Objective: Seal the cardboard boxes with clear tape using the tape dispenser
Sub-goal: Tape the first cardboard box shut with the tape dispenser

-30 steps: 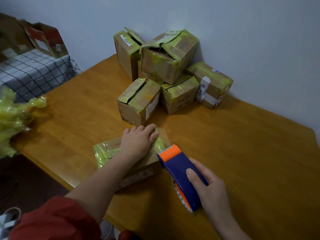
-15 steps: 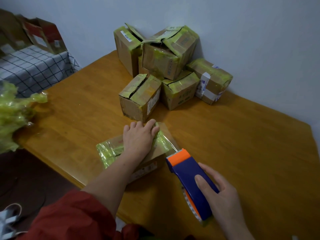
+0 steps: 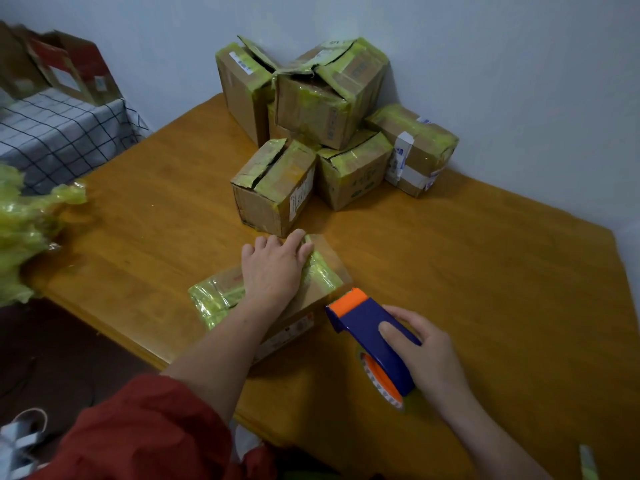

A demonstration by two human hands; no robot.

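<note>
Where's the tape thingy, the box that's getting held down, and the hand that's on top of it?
tape dispenser [image 3: 360,322]: head view, on its blue body just behind the orange end.
box [image 3: 216,297]: head view, on its green-taped left end.
left hand [image 3: 273,268]: head view, on the back of the hand.

The flat cardboard box [image 3: 320,275], partly wrapped in yellow-green tape, is lying near the table's front edge. The blue tape dispenser [image 3: 360,318] is sitting tilted just beside the box's right end, orange front pointing at it. A pile of boxes [image 3: 329,109] is occupying the far corner.
</note>
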